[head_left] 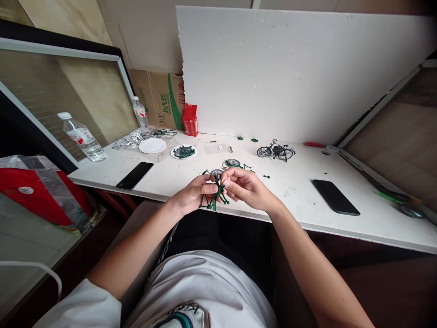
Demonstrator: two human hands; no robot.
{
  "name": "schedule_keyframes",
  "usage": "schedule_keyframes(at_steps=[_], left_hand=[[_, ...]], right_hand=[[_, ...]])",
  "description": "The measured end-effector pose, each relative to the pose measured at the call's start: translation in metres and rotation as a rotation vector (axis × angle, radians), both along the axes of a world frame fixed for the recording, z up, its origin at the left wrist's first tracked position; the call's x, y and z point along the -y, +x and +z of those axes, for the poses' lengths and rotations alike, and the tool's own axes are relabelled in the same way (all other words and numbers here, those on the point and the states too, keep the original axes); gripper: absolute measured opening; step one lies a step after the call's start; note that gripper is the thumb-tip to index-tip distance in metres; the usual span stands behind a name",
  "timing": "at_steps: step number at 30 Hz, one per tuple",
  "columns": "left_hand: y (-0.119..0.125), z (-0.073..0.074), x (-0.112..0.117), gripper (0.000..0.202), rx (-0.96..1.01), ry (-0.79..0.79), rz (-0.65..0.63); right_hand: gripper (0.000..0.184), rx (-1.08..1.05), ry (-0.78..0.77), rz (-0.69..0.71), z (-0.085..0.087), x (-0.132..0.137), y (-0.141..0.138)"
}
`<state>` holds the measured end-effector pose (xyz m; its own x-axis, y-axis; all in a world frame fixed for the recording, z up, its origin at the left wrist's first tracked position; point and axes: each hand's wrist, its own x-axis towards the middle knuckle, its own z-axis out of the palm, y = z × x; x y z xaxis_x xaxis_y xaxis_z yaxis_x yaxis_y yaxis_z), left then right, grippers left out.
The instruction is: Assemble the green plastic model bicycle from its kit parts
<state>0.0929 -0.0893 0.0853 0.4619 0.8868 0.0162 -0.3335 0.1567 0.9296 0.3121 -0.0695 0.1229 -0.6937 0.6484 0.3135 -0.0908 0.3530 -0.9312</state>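
Observation:
Just above the table's front edge, my left hand (195,192) is closed on a small green model bicycle frame (215,200). My right hand (244,187) pinches at the upper part of the same frame, its fingertips hiding the exact spot. Close behind my fingers is a grey spoked wheel (217,172). Beyond my right hand, another small wheel (233,162) lies on the table among thin green parts (246,166). A tiny dark green piece (266,176) rests farther right.
A finished-looking black model bicycle (276,151) stands at the back right. Left are a plate of green parts (184,151), a white plate (152,145), a water bottle (83,138) and a phone (135,175). Another black phone (336,197) lies right, and a red box (190,120) stands behind.

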Motion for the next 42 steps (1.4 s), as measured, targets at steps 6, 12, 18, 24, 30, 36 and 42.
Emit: schedule_keyframes(at_steps=[6,12,18,24,30,36,42], left_hand=[[-0.003,0.007,0.002,0.046,0.015,0.0,-0.025],[-0.003,0.014,0.004,0.047,0.011,0.038,-0.079],[-0.002,0.012,0.003,0.045,0.05,0.071,-0.139],[-0.002,0.009,0.002,0.045,0.025,0.068,-0.152],[-0.001,0.008,0.003,0.044,0.038,0.055,-0.16],[0.0,0.004,0.001,0.041,0.099,0.011,-0.163],[-0.001,-0.001,-0.001,0.042,0.078,0.023,-0.168]], right_hand=[[0.03,0.012,0.038,-0.045,0.004,0.013,-0.003],[0.026,0.045,0.047,0.02,0.008,0.017,-0.001],[0.023,0.039,0.054,0.056,0.008,0.017,0.0],[0.023,0.098,0.077,0.086,0.01,0.016,0.002],[0.024,0.139,0.165,0.064,0.016,0.019,0.003],[0.025,0.117,0.163,0.053,0.011,0.014,0.001],[0.021,0.076,0.144,0.1,0.004,0.012,0.001]])
